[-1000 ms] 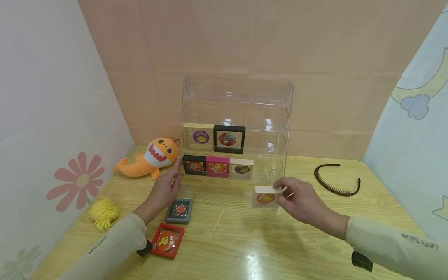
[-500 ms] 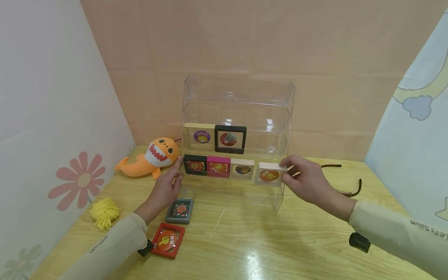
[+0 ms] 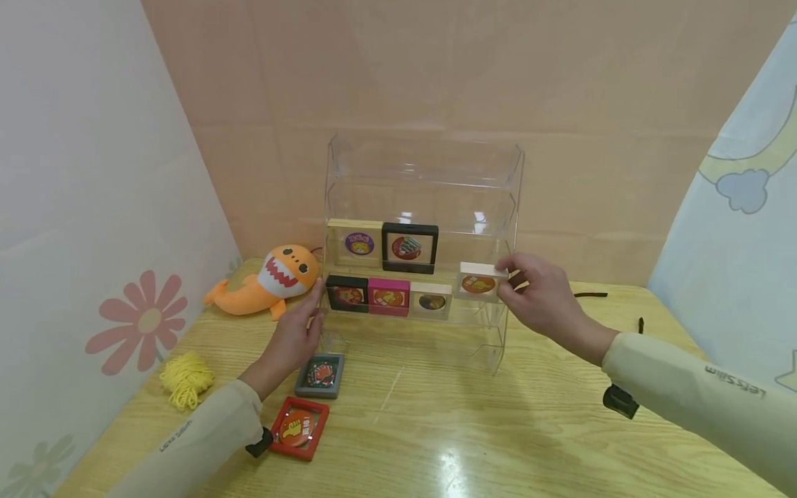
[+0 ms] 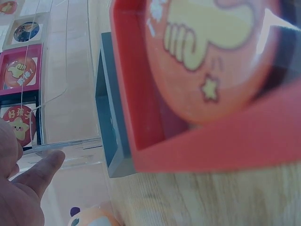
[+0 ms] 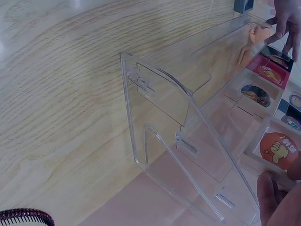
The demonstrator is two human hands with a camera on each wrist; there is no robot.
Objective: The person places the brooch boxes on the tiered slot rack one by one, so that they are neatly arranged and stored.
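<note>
A clear tiered rack stands on the table. My right hand pinches the right edge of a cream-framed badge box, held at the rack's right side, to the right of another cream box and slightly higher. That same tier holds a magenta box and a black box. On the tier above are a pale yellow box and a larger black one. My left hand rests against the rack's left side, its fingers extended; in the left wrist view a finger touches the clear edge.
A grey frame and a red frame lie at the front left. Beyond them are yellow yarn and an orange shark plush. A dark toothed headband lies on the right, partly hidden by my arm in the head view.
My right hand has lifted the cream box from below the lower filled tier to a little above its row. My left hand has stayed at the rack's side.
</note>
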